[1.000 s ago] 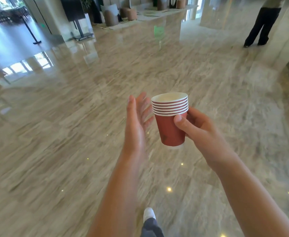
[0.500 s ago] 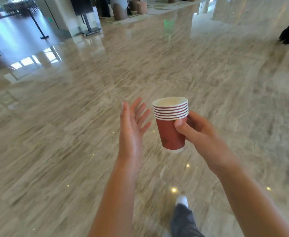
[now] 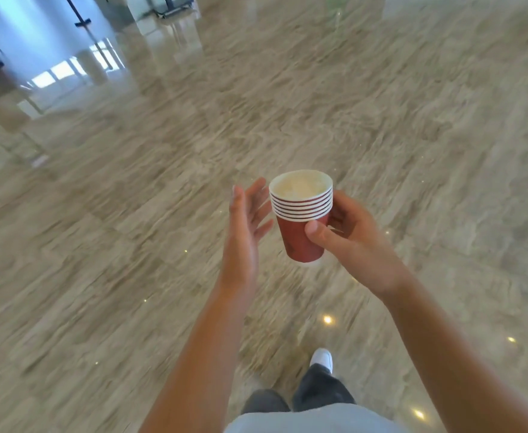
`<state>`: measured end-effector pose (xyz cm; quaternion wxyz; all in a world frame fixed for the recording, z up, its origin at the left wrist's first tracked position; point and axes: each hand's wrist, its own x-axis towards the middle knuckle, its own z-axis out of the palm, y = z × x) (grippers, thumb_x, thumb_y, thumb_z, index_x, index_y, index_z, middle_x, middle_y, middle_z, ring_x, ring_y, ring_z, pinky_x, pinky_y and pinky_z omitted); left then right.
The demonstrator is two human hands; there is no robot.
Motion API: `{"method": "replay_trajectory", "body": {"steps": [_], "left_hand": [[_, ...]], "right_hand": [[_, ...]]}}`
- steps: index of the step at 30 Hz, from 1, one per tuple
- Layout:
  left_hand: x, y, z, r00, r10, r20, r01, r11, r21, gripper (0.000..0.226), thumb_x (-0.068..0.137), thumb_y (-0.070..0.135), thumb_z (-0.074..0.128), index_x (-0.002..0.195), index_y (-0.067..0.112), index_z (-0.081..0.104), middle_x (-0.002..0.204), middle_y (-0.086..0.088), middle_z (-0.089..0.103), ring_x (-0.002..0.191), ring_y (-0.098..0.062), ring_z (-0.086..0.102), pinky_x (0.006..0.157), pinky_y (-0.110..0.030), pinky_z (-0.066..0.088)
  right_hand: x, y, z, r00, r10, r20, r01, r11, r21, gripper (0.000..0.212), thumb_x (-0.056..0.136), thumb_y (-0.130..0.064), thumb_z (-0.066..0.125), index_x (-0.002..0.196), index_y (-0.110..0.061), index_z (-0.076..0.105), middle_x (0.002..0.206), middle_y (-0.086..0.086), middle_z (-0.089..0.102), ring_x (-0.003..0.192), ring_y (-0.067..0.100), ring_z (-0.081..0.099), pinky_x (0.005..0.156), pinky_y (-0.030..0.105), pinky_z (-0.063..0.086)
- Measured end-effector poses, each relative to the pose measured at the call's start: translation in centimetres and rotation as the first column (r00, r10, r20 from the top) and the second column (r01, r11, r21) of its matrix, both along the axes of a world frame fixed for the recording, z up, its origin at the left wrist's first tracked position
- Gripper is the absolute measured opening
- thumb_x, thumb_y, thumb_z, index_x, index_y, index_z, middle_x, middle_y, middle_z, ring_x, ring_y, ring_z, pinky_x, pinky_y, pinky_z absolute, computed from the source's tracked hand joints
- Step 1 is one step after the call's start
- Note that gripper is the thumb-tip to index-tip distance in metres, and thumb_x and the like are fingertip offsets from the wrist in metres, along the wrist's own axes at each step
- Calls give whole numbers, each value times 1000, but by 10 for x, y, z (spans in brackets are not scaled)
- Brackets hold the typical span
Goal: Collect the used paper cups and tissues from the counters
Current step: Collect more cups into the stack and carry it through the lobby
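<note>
Gripping cup stack (image 3: pixel 300 220), right hand (image 3: pixel 356 242)

Open air surrounds both hands on every side, with polished marble floor (image 3: pixel 131 245) below and nothing raised near them. The left hand (image 3: pixel 245 220), fingers spread, stands just beside the stack of red paper cups (image 3: pixel 300 220) with a narrow gap between. The right hand (image 3: pixel 350 242) blocks the stack's right side. Stanchion posts (image 3: pixel 83 14) stand far off at upper left.
</note>
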<state>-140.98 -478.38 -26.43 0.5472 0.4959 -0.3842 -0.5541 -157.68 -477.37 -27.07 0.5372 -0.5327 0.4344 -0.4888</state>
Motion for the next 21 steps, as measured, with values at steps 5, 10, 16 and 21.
{"method": "replay_trajectory", "body": {"steps": [5, 10, 16, 21], "left_hand": [[-13, -40, -17, 999, -25, 42, 24, 1000, 9, 75, 95, 64, 25, 141, 16, 57, 138, 3, 67, 131, -12, 59, 115, -54, 40], [-28, -84, -41, 993, -108, 54, 107, 994, 36, 65, 99, 63, 24, 131, 24, 65, 131, 6, 70, 127, -10, 62, 107, -46, 45], [-45, -168, -65, 970, -230, 81, 228, 973, 40, 61, 94, 66, 38, 133, 26, 64, 128, 1, 71, 122, -17, 66, 106, -46, 50], [-55, -283, -75, 946, -320, 51, 319, 947, 17, 59, 98, 63, 33, 132, 25, 64, 129, 1, 72, 124, -16, 65, 106, -45, 49]], "right_hand": [[-15, -44, -19, 996, -30, -86, 30, 1000, 2, 56, 78, -23, 80, 130, -18, 59, 119, 1, 71, 112, 20, 69, 98, 48, 57], [-35, -89, -46, 971, -30, -237, 41, 998, 43, 61, 80, -18, 85, 133, -22, 54, 124, -9, 70, 116, 11, 67, 102, 37, 55], [-47, -170, -70, 972, -106, -209, 130, 986, 107, 54, 81, -26, 85, 127, -27, 59, 123, -7, 71, 117, 13, 68, 103, 43, 55], [-54, -264, -75, 955, -215, -203, 238, 966, 101, 60, 72, -45, 82, 125, -29, 60, 121, -7, 72, 118, 14, 67, 105, 46, 53]]}}
